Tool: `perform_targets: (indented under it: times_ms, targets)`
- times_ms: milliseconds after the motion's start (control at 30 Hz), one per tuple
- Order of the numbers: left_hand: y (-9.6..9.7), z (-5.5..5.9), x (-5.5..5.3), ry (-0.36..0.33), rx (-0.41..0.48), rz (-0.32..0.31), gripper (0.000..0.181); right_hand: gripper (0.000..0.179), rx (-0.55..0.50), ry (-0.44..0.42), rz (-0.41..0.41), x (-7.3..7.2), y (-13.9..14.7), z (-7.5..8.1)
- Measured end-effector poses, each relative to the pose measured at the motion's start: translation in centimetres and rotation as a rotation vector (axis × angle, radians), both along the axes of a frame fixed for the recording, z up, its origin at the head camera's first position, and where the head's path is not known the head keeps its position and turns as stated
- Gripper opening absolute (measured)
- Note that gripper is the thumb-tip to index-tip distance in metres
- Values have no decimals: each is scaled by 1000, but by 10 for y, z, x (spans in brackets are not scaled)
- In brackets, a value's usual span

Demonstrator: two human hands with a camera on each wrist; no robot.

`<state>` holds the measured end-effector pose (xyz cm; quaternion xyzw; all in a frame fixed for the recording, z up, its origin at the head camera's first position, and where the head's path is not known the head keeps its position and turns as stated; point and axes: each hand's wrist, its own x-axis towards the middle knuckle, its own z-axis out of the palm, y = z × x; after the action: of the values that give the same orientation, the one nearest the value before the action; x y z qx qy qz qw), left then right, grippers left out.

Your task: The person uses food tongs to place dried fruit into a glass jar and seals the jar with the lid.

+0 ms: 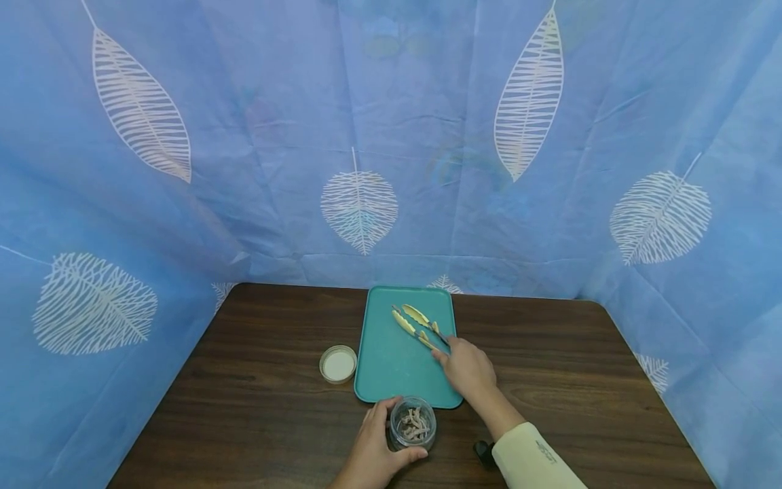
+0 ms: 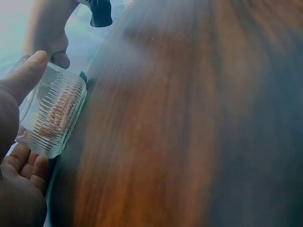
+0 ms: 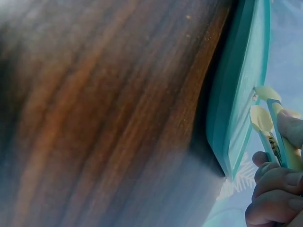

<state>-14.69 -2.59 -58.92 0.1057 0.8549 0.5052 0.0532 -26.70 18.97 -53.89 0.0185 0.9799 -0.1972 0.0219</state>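
My left hand (image 1: 373, 445) grips a clear glass jar (image 1: 397, 411) at the table's front, thumb and fingers curled round its sides. Inside the ribbed jar (image 2: 42, 125) lie several small pale-brown twisted pieces (image 1: 415, 426). Over the teal tray (image 1: 391, 373), my right hand (image 1: 472, 367) holds a pair of gold tongs (image 1: 406, 324) by the arms. The tong tips stand apart, pointing to the tray's far side. A tiny brownish bit (image 3: 254, 98) shows by one tip in the right wrist view; whether it is held or lying on the tray is unclear.
A round lid (image 1: 339, 365) with a white inside lies left of the tray on the dark wooden table (image 1: 256, 380). A blue curtain (image 1: 421, 204) with white leaf prints hangs behind the table. A small black device (image 1: 485, 454) sits by the right sleeve.
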Motion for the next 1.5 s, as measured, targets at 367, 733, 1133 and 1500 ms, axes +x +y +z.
perform_targets:
  times_ms: [367,733,1133,1500]
  targets:
    - [1,-1,-1,17,-9,5,94,54,27,15,2,-9,-1,1]
    - [1,-2,-1,3,-5,3,94,54,29,28,-16,-5,0,0]
    - [0,-1,-1,-9,-1,0,94,53,2,58,-18,9,6,1]
    - [0,-1,-2,1,-9,12,94,53,-52,79,-29,34,18,1]
